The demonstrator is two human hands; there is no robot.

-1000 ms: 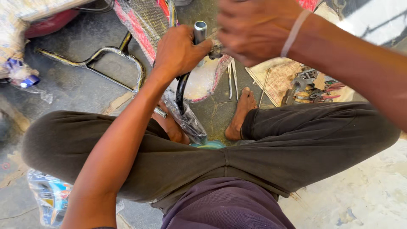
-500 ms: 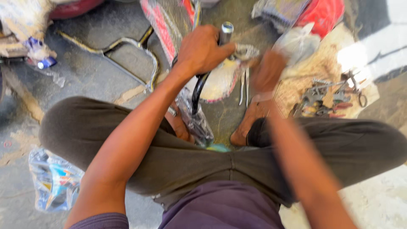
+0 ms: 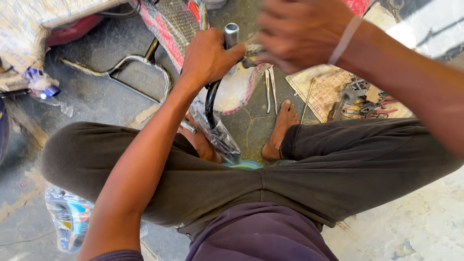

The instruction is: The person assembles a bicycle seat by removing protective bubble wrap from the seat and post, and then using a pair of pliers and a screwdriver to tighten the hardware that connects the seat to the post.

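Since half a second ago our right hand (image 3: pixel 302 34) has been lifting from low beside the foot to high at the top of the view, and we are now seeing it blurred, just right of the metal tube. We are gripping that curved black tube (image 3: pixel 211 104) with our left hand (image 3: pixel 209 58), the fingers wrapped tightly around it just under its shiny open metal end (image 3: pixel 231 34), which is sticking up above the thumb. Our right hand is hanging with its fingers curled loosely and partly spread; we cannot tell whether it is holding anything, since the motion is smearing it. A pale band (image 3: pixel 344 39) is circling that wrist. The tube is running down from the left hand toward our bare feet (image 3: pixel 280 133), where a clear plastic wrap (image 3: pixel 220 140) is covering its lower part. Between the two hands, on the ground, a pair of pliers (image 3: pixel 269 89) is lying on a worn mat. We are sitting cross-legged in dark trousers (image 3: pixel 309 159), and more tools (image 3: pixel 360 99) are lying on a cloth to the right, well apart from the tube. A bent chrome frame (image 3: pixel 128 65) is resting on the concrete at the left.
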